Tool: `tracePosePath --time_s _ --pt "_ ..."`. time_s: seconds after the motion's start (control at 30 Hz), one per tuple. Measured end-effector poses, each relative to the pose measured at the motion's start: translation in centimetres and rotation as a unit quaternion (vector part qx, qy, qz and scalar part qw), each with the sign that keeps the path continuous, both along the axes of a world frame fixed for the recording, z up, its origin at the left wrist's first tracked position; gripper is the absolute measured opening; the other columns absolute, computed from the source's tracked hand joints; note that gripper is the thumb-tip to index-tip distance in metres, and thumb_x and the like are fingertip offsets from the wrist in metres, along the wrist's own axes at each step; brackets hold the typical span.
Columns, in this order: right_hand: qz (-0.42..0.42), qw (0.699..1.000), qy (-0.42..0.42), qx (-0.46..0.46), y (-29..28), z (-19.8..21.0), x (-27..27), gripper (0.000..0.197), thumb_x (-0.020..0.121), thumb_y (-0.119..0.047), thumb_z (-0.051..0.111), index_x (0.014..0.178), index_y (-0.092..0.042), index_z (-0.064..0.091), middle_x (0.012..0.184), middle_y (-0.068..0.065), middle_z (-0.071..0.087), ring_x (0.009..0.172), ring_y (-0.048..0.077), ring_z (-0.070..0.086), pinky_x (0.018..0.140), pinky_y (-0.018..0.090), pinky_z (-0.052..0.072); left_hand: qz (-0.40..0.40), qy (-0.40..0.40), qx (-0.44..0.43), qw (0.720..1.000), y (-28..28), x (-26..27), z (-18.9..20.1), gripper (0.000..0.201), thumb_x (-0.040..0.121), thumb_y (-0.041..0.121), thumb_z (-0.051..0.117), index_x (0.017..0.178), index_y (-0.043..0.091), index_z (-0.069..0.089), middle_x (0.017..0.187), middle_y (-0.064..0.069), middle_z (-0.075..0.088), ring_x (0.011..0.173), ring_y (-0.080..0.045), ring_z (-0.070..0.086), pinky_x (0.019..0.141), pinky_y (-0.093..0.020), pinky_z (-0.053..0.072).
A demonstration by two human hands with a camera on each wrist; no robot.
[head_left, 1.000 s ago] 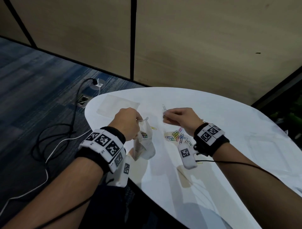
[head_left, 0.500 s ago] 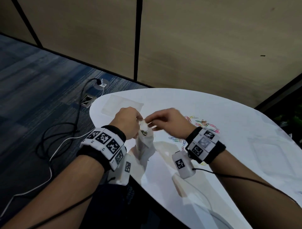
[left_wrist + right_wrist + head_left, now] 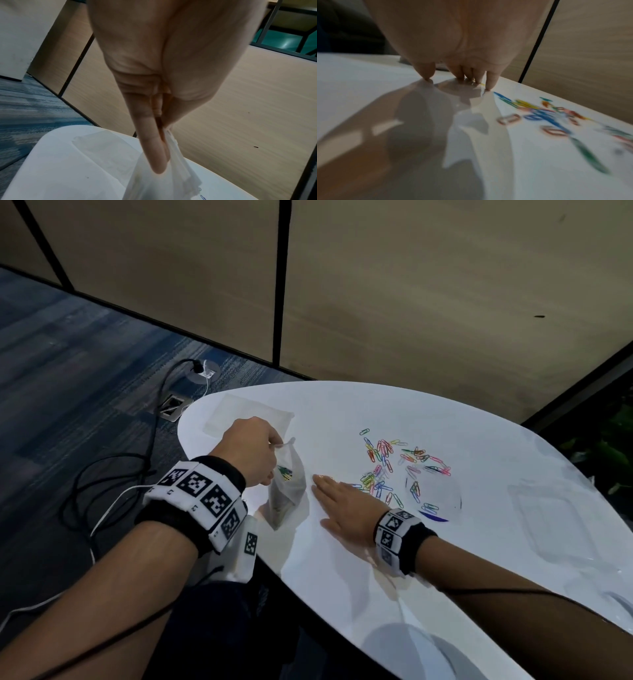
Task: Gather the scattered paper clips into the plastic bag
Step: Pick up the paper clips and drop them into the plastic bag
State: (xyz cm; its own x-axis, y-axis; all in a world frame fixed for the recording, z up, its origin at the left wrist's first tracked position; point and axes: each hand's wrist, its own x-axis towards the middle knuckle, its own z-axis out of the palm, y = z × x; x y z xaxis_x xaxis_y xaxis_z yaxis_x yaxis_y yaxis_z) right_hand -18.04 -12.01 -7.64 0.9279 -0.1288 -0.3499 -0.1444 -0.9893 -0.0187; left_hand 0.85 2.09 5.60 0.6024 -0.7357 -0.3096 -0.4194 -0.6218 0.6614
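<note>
My right hand (image 3: 342, 508) lies nearest me, palm down on the white table (image 3: 342, 594), fingers straight and spread a little, holding nothing. In the right wrist view my fingertips (image 3: 489, 86) press on the tabletop, and something small and yellow shows just under them, though I cannot tell whether I am touching it. My left hand (image 3: 251, 451) is a little farther out, near the table's left edge, thumb and fingers pinched together on the top of the plastic bag (image 3: 286, 491). In the left wrist view the bag's gathered plastic is caught between my thumb and fingers, so my grip is tight on it. The bag hangs down from that pinch with its bottom close to or resting on the table, which of the two I cannot tell. It sits just left of my right fingertips, and a few coloured paper clips show through its side. Just beyond my right hand, the loose paper clips (image 3: 394, 470) lie scattered over the middle of the table in many colours, the nearest ones beside my little finger. A clear round lid or dish (image 3: 433, 491) lies among them on the right, with several clips within its outline. Farther left, beyond my left hand, a flat clear sheet (image 3: 250, 417) rests on the table. Beyond the table stands a tan wall (image 3: 411, 285), with carpet (image 3: 68, 354) and cables (image 3: 102, 474) to the left.
</note>
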Motion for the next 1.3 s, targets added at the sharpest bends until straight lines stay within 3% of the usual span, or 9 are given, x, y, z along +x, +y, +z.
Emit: tracePosePath --time_s 0.27,0.43,0.57,0.73,0.87,1.0,1.07,1.17,1.3 --pt "-0.106 0.989 0.010 -0.105 -6.5 1.0 -4.4 0.063 0.097 -0.049 0.037 0.149 -0.015 0.027 0.162 0.011 0.008 0.146 0.032 0.021 0.114 0.047 0.028 -0.047 -0.016 0.006 0.999 -0.7 -1.1 0.3 0.036 0.089 -0.008 0.055 0.118 0.006 0.070 0.092 -0.015 0.074 0.084 -0.030 0.074 0.080 -0.041 0.062" --pt "-0.195 0.981 0.016 -0.012 -7.2 -0.2 -4.7 0.054 0.102 -0.035 0.034 0.153 -0.023 0.021 0.162 0.008 0.013 0.144 0.037 0.019 0.109 0.054 0.036 -0.068 -0.006 -0.003 0.998 -1.4 -2.5 0.7 0.032 0.094 -0.003 0.046 0.112 0.007 0.072 0.081 -0.016 0.074 0.077 -0.028 0.074 0.079 -0.041 0.062" --pt "-0.187 0.979 -0.081 -0.028 -6.8 -0.4 -4.6 0.021 0.097 -0.012 0.046 0.110 -0.007 0.060 0.114 0.013 0.057 0.101 0.034 0.058 0.070 0.035 0.047 -0.087 -0.015 -0.005 0.996 -1.8 -3.6 1.2 0.033 0.096 0.000 0.045 0.117 0.007 0.070 0.094 -0.016 0.075 0.090 -0.030 0.072 0.088 -0.042 0.059" --pt "-0.272 0.960 -0.065 -0.029 -7.3 0.6 -4.9 0.019 0.087 0.002 0.051 0.087 -0.004 0.069 0.092 0.012 0.067 0.082 0.026 0.063 0.067 0.028 0.044 -0.093 -0.016 0.001 0.996 -2.1 -4.2 1.2 0.032 0.096 0.002 0.045 0.115 0.008 0.070 0.091 -0.016 0.075 0.082 -0.027 0.074 0.088 -0.041 0.059" --pt "-0.460 0.864 -0.166 0.123 -8.8 2.2 -6.0 0.011 0.084 -0.010 0.068 0.088 -0.009 0.079 0.085 0.006 0.076 0.081 0.018 0.069 0.080 0.024 0.053 -0.095 -0.016 0.002 0.995 -2.5 -4.5 1.1 0.031 0.096 0.001 0.046 0.113 0.008 0.071 0.092 -0.016 0.075 0.082 -0.028 0.074 0.087 -0.041 0.059" --pt "-0.579 0.599 -0.259 0.488 -8.2 6.2 -5.6 0.012 0.081 0.000 0.074 0.092 0.004 0.074 0.096 0.021 0.074 0.083 0.024 0.073 0.085 0.032 0.059 -0.097 -0.026 0.005 0.995 -2.9 -4.7 0.9 0.031 0.096 0.003 0.047 0.115 0.009 0.071 0.106 -0.015 0.071 0.089 -0.031 0.072 0.087 -0.042 0.059" --pt "-0.552 0.514 -0.271 0.597 -6.9 8.4 -4.3 0.019 0.084 0.004 0.069 0.101 0.012 0.069 0.101 0.023 0.071 0.087 0.024 0.073 0.081 0.027 0.060 -0.100 -0.022 0.004 0.995 -3.1 -4.9 0.7 0.030 0.096 0.003 0.048 0.115 0.009 0.071 0.104 -0.014 0.072 0.087 -0.030 0.073 0.087 -0.041 0.059" --pt "-0.506 0.480 -0.238 0.676 -4.3 10.4 -2.2 0.021 0.086 0.003 0.067 0.106 0.012 0.066 0.101 0.018 0.073 0.094 0.024 0.072 0.081 0.023 0.058 -0.106 -0.020 -0.004 0.994 -3.2 -5.5 0.6 0.030 0.097 0.003 0.048 0.115 0.009 0.071 0.104 -0.015 0.072 0.090 -0.030 0.072 0.088 -0.042 0.059" --pt "-0.507 0.547 -0.207 0.633 -0.8 10.2 -0.1 0.019 0.087 0.003 0.065 0.100 0.017 0.066 0.098 0.027 0.071 0.087 0.026 0.072 0.078 0.024 0.060 -0.107 -0.034 -0.024 0.993 -3.2 -6.7 0.2 0.029 0.097 0.007 0.050 0.115 0.010 0.072 0.108 -0.013 0.073 0.099 -0.030 0.069 0.092 -0.040 0.056"
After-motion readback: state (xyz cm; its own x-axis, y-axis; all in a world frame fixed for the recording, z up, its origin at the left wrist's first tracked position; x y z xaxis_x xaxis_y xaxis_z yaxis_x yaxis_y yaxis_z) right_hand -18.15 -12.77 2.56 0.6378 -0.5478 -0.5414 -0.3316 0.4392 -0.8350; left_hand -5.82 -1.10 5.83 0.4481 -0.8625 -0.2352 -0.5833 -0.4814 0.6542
